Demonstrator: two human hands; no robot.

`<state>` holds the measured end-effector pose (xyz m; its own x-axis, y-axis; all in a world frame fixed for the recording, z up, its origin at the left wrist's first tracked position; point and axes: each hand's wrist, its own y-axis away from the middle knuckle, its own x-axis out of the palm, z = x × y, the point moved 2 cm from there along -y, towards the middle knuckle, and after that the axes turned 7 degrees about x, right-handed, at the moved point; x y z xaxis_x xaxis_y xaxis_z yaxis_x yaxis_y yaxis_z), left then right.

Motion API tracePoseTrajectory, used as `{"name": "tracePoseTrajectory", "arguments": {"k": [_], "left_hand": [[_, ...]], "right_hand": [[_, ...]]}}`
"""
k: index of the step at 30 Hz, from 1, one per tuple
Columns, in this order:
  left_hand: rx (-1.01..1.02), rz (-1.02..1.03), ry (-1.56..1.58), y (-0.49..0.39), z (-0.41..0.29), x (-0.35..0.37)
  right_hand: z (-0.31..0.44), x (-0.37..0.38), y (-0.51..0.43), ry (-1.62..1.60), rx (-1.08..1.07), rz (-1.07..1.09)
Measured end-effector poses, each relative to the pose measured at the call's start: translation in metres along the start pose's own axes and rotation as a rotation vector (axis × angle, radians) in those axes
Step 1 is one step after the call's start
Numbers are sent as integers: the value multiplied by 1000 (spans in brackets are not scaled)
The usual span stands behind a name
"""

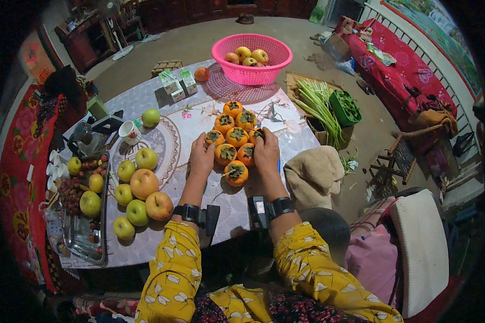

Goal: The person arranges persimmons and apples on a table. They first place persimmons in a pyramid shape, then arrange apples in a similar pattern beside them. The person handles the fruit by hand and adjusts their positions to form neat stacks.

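Note:
Several orange persimmons (237,137) with green-brown calyxes sit close together on the table, in a roughly diamond-shaped group. My left hand (202,155) is at the group's left side, its thumb and fingers around the outer left persimmon (214,137). On the opposite side, my right hand (267,150) has its fingers over the outer right persimmon (252,137), which it partly hides. The front persimmon (235,173) lies between my wrists with a thin stem pointing left. Its neighbours touch or nearly touch one another.
Apples and pears (144,183) stand in a group to the left, beside a metal tray (85,242) of fruit. A white cup (129,132), drink cartons (178,84) and a pink basket (252,76) of apples stand farther back. A beige cloth (313,175) hangs at the right edge.

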<state>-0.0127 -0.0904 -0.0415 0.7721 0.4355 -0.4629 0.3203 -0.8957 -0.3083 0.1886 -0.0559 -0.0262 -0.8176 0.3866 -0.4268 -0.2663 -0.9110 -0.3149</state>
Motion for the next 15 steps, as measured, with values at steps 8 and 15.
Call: {"name": "tracePoseTrajectory", "arguments": {"k": [8,15], "left_hand": [[-15,8,26,-2,-3,3],[-20,-4,68,0,-9,1]], "right_hand": [[10,1,7,-7,-7,-49],[11,1,7,6,-36,-69]]}}
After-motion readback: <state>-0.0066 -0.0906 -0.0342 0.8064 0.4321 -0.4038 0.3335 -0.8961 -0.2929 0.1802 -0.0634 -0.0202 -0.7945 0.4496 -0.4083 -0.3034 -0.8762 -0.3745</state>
